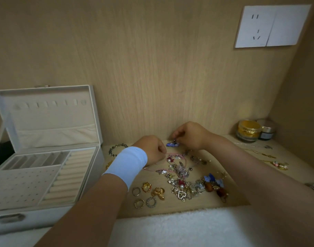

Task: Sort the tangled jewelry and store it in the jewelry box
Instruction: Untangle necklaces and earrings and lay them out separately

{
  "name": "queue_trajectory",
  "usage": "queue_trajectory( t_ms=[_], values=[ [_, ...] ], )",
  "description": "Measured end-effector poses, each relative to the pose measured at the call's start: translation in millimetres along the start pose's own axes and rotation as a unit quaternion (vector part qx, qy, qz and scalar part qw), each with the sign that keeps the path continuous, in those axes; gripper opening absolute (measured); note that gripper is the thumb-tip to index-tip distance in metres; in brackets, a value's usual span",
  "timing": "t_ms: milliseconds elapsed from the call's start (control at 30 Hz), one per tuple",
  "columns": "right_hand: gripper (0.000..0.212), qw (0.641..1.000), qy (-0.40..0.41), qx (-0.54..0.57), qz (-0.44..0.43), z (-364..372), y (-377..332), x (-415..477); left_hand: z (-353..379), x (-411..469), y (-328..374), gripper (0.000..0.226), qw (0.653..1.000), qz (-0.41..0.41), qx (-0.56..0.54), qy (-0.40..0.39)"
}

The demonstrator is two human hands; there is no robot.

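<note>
- The jewelry box point(45, 157) stands at the left edge of the desk point(170, 206) with its lid raised upright. The top tray shows a panel of small holes, a row of narrow slots and a column of padded rolls.
- The tangled jewelry point(181, 173) lies in a heap in the middle of the desk, right of the box (pearls, heart shapes, blue flowers and amber pieces all mixed).
- The left hand point(151, 148), with a white wristband point(129, 163), has its fingers curled and the fingertips pressed together on a pink cord point(170, 155) at the heap's far side.
- The right hand point(190, 135) is near the back edge, with its fingers curled and pinching the metal top of a blue charm point(172, 144), which lies just beside the left hand.
- Five rings point(145, 193) lie apart from the heap, towards the front edge.
- A beaded bracelet point(117, 148) lies near the back edge, between the box and the left hand.
- Two jars point(249, 130) stand in the back right corner, and a gold chain point(277, 164) lies along the right edge.
- A white fluffy cloth point(179, 227) covers the front edge.
</note>
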State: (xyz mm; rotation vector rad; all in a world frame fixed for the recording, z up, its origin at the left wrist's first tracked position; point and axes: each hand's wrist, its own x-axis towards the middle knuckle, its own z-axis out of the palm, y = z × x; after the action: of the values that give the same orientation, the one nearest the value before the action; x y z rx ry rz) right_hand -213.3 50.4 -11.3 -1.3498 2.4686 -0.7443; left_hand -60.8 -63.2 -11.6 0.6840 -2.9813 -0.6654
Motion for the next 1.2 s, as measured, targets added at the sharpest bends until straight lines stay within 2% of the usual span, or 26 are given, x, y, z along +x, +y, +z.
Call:
queue_trajectory(
  t_ms=[133,233,367,467,633,733,833,900,1000,1200],
  values=[
    [0.014,0.999,0.008,0.019,-0.025,-26,-2,-28,-2,-10,9,0.021,0.999,0.023,-0.029,0.035],
    [0.013,0.998,-0.068,-0.009,-0.013,-45,-6,-58,3,-18,25,0.017,0.993,0.063,-0.075,0.060],
    [0.020,0.986,-0.150,-0.061,0.024,-52,-1,-96,22,-30,48,0.013,0.990,0.105,-0.092,0.034],
    [0.020,0.982,-0.157,-0.096,0.032,-49,7,-115,36,-36,56,0.011,0.989,0.116,-0.087,0.007],
    [0.014,0.986,-0.134,-0.092,0.025,-34,12,-123,43,-44,62,0.010,0.991,0.123,-0.039,0.020],
    [0.009,0.989,-0.135,-0.061,0.026,-35,16,-124,42,-45,63,0.008,0.992,0.114,-0.050,0.021],
    [0.006,0.993,-0.110,0.026,0.021,-46,16,-124,38,-42,62,0.009,0.988,0.107,-0.112,0.017],
    [0.008,0.992,-0.087,0.088,0.023,-52,13,-123,34,-38,63,0.015,0.975,0.110,-0.193,0.012],
    [0.009,0.985,-0.077,0.156,0.021,-59,8,-117,24,-31,64,0.013,0.948,0.100,-0.301,0.013],
    [0.013,0.970,-0.036,0.239,0.026,-59,4,-99,11,-23,60,0.006,0.902,0.065,-0.427,0.022]
  ],
)
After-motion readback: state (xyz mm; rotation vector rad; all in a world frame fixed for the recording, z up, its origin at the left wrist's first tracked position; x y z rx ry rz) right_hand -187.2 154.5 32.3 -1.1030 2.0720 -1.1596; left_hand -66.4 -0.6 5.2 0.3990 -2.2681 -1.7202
